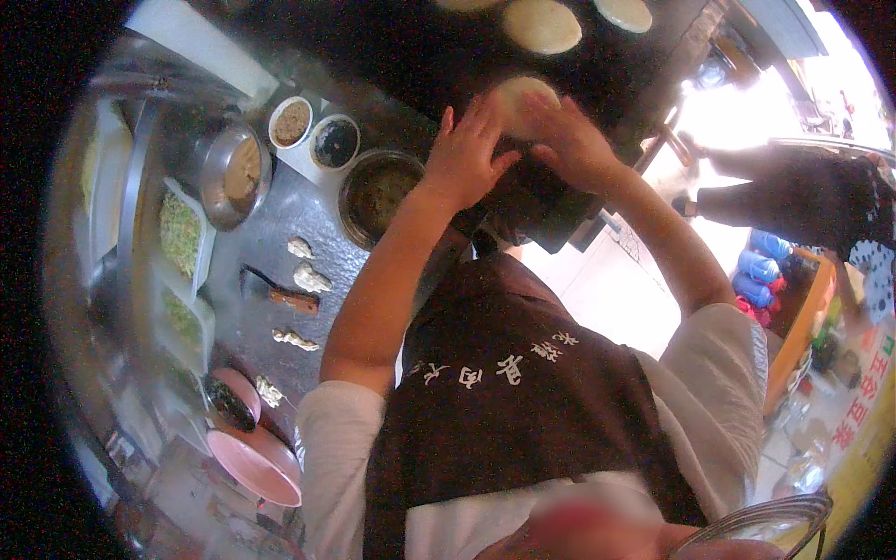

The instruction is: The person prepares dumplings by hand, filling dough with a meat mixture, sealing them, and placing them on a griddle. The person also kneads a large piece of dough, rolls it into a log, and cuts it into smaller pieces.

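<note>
A round flat piece of pale dough (pixel 519 112) lies between my hands at the near edge of a dark griddle (pixel 420 52). My left hand (pixel 470 150) is at its left side, fingers spread and fingertips by the dough's edge. From the right, my right hand (pixel 570 143) reaches over it, with fingers on its upper surface. Whether the dough rests on the griddle or is held just above it, I cannot tell. Farther back on the griddle lie several pale flatbreads, one of them whole in view (pixel 542 26).
Left of my forearm stand a round metal pot (pixel 381 196), two small bowls, one with brown filling (pixel 291 123), and a steel bowl (pixel 234 178). A scraper with a wooden handle (pixel 294 301) lies among dough scraps on the metal counter (pixel 245 273). Another person (pixel 798 189) is at right.
</note>
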Demonstrator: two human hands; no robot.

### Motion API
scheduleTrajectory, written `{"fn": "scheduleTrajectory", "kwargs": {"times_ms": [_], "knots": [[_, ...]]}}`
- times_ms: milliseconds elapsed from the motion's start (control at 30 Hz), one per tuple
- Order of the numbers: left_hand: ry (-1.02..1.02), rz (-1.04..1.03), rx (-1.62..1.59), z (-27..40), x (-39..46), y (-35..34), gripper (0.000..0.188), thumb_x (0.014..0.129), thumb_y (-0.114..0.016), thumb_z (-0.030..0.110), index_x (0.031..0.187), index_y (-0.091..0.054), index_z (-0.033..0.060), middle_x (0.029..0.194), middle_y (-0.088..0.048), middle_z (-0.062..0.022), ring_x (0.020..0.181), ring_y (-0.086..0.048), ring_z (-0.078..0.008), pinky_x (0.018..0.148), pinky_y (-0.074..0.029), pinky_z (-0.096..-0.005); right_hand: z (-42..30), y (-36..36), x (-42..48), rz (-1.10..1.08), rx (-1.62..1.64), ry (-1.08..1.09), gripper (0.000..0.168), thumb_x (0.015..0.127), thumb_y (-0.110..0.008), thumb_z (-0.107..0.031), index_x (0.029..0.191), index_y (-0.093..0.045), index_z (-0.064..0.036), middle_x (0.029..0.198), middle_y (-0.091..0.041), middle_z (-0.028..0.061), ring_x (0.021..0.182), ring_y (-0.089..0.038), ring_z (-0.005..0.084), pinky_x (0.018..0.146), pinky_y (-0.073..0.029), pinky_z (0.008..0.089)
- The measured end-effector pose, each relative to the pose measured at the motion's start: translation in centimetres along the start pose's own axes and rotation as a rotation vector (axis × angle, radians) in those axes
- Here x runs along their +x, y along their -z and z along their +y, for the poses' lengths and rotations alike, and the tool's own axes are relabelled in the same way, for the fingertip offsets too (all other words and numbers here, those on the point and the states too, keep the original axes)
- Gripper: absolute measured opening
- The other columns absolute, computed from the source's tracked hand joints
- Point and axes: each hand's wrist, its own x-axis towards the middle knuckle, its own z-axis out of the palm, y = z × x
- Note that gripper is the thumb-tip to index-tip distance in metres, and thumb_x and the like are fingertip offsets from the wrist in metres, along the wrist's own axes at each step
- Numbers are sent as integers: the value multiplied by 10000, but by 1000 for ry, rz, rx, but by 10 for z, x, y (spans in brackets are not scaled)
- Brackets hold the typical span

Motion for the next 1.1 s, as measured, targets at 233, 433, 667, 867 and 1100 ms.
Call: {"fn": "scheduleTrajectory", "kwargs": {"times_ms": [233, 433, 667, 867, 1100], "knots": [[-26, 42, 19, -1, 0, -7, 663, 864, -492, 428, 1363, -295, 38, 1448, -248, -120, 1342, -217, -288, 1071, -145, -536, 0, 3, 35, 99, 97, -30, 490, 914, -416, -321, 1310, -377, -36, 1372, -365, 166, 1279, -317, 360, 1065, -242, 441], [-47, 7, -64, -5, 15, -1, 639, 880, -479, 403, 1372, -289, 42, 1447, -250, -133, 1335, -225, -314, 1067, -144, -544, -1, -10, 37, 491, -130, -166, 419, 888, -456, -290, 1238, -456, -59, 1328, -418, 149, 1237, -370, 337, 1041, -261, 454], [108, 332, -245, -15, -20, 19, 561, 875, -528, 275, 1329, -340, 4, 1375, -349, -191, 1283, -318, -338, 1049, -209, -530, -23, -3, 32, 595, -29, -272, 470, 896, -441, -347, 1254, -448, -42, 1349, -395, 154, 1259, -340, 357, 1066, -229, 464], [785, 622, -392, -74, -163, 5, 578, 878, -511, 195, 1332, -277, -75, 1392, -263, -267, 1308, -251, -375, 1075, -223, -400, -26, 7, 40, 430, 74, -143, 456, 883, -473, -292, 1266, -435, -48, 1327, -419, 160, 1231, -382, 354, 1052, -261, 459], [974, -141, -270, -106, -274, -30, 689, 798, -561, 133, 1343, -212, -102, 1431, -191, -246, 1316, -231, -369, 1054, -296, -388, 1, 0, 36, 244, 176, -116, 519, 851, -518, -248, 1291, -393, -2, 1368, -340, 237, 1277, -296, 409, 1071, -226, 442]]}}
